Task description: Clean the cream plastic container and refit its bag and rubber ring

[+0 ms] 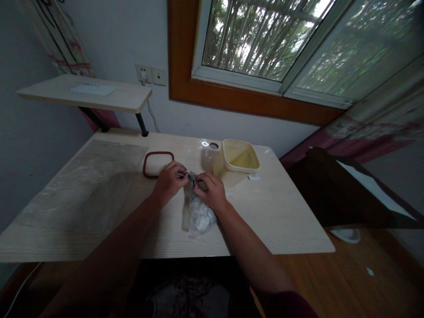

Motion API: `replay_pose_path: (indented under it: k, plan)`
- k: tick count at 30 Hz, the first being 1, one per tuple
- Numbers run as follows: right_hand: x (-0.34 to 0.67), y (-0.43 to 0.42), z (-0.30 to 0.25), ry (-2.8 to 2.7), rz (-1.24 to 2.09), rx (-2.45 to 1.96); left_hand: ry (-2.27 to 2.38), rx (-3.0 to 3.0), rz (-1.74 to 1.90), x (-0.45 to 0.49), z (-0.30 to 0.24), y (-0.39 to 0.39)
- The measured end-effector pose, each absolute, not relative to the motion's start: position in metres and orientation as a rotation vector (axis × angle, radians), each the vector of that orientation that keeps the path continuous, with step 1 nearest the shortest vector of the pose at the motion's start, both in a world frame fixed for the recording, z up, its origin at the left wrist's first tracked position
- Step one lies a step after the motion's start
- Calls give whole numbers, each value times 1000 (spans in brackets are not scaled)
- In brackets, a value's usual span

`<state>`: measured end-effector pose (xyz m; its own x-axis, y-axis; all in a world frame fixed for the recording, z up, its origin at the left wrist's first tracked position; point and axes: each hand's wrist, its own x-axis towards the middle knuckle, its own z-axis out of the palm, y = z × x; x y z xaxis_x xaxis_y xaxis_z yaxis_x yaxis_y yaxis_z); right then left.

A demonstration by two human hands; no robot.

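A clear plastic bag (198,216) with something white inside lies on the pale wooden table (285,212), its neck pointing away from me. My left hand (169,180) and my right hand (210,190) meet at the top of the bag, both with fingers pinched on its neck. Just beyond the left hand lies a brown-rimmed clear lid (158,164). A cream plastic container (239,160) stands open beyond the right hand, with a clear jar (209,155) to its left.
A clear plastic sheet (89,176) covers the table's left part. A raised shelf (86,92) stands at the back left under a wall socket (150,75). A dark piece of furniture (347,190) sits right of the table, below the window (281,39).
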<state>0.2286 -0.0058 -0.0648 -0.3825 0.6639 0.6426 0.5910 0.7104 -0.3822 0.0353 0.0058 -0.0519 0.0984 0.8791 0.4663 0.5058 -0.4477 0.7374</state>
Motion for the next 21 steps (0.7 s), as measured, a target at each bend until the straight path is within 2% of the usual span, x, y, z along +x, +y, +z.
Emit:
replay_pose_path:
  k: [13, 21]
  plan:
    - [225, -3, -66, -2032, 146, -893, 1176, 2008, 1405, 35, -50, 6]
    - [227, -3, -67, -2029, 196, -850, 1237, 2132, 1457, 35, -49, 6]
